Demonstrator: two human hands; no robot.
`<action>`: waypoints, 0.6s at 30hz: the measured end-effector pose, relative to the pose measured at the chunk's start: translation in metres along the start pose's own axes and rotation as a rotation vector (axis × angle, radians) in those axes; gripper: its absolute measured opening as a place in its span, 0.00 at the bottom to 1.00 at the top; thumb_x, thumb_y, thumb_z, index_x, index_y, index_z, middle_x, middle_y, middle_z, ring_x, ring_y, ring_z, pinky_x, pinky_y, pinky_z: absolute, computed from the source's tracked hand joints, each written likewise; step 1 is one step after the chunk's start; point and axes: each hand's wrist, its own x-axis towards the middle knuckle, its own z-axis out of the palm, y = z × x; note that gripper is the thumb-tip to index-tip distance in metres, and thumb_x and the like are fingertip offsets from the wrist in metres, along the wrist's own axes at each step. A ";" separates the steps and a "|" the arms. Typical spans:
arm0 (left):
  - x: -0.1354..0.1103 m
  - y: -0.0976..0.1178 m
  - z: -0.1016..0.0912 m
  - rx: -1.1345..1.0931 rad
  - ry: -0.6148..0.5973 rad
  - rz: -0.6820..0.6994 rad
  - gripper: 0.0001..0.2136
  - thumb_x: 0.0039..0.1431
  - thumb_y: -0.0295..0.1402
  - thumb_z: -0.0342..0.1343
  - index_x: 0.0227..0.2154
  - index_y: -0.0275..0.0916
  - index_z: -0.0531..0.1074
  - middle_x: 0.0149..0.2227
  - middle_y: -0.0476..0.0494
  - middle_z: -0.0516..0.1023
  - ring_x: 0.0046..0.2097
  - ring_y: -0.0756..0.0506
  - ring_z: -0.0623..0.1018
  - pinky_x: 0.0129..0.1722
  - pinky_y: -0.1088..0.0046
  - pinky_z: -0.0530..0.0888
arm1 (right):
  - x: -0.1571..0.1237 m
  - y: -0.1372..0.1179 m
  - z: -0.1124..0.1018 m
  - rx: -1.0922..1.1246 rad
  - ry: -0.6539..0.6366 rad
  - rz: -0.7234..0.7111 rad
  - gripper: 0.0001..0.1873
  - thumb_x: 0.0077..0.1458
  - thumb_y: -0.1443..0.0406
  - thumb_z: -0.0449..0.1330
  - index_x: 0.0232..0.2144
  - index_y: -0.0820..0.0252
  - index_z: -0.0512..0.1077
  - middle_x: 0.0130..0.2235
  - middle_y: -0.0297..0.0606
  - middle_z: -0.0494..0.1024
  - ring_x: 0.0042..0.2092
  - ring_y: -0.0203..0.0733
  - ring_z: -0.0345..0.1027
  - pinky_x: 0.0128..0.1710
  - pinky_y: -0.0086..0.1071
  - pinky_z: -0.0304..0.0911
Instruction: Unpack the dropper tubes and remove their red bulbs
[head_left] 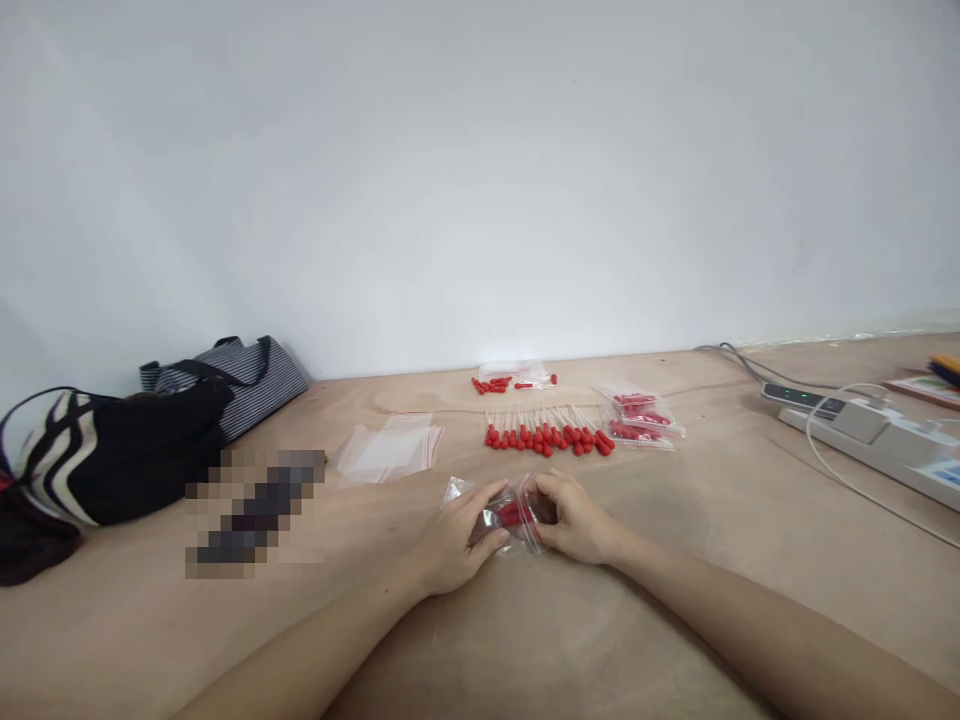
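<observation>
A clear zip bag (512, 548) with small red pieces (513, 514) inside lies on the table between my hands. My left hand (457, 540) grips the bag's left part, thumb and forefinger curved round the red pieces. At the right end, the fingers of my right hand (571, 518) pinch the bag by its red-lined zip strip. Just beyond the hands is a row of thin pale sticks with red rounded ends (546, 438), the red ends toward me. Filled zip bags (641, 425) with red contents lie stacked to the right of that row.
Flat zip bags (394, 446) are piled at the left. Loose red pieces (493, 385) lie by the wall beside another clear bag (517, 370). A striped bag (274, 385), a black bag (150, 440) and a blurred dark object (259, 510) are left; a power strip (892, 445) with cables is right.
</observation>
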 end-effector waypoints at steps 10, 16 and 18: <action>0.000 0.000 -0.002 0.006 -0.049 -0.050 0.23 0.53 0.36 0.50 0.53 0.42 0.56 0.54 0.42 0.64 0.53 0.43 0.65 0.51 0.63 0.63 | -0.003 -0.004 -0.012 -0.199 -0.066 -0.106 0.05 0.42 0.66 0.59 0.27 0.58 0.69 0.27 0.32 0.71 0.33 0.38 0.61 0.40 0.36 0.51; 0.000 0.002 -0.005 0.012 -0.076 -0.064 0.23 0.54 0.38 0.49 0.53 0.42 0.56 0.54 0.42 0.63 0.53 0.43 0.64 0.52 0.62 0.62 | -0.009 0.006 -0.033 -0.034 -0.064 -0.088 0.07 0.40 0.72 0.56 0.27 0.60 0.67 0.31 0.33 0.69 0.27 0.32 0.62 0.27 0.26 0.57; 0.000 0.002 -0.005 0.015 -0.073 -0.063 0.23 0.54 0.38 0.49 0.53 0.42 0.56 0.54 0.42 0.63 0.53 0.43 0.64 0.52 0.62 0.62 | -0.010 0.010 -0.036 0.012 -0.056 -0.086 0.06 0.40 0.70 0.58 0.27 0.60 0.67 0.33 0.34 0.69 0.29 0.33 0.63 0.28 0.26 0.59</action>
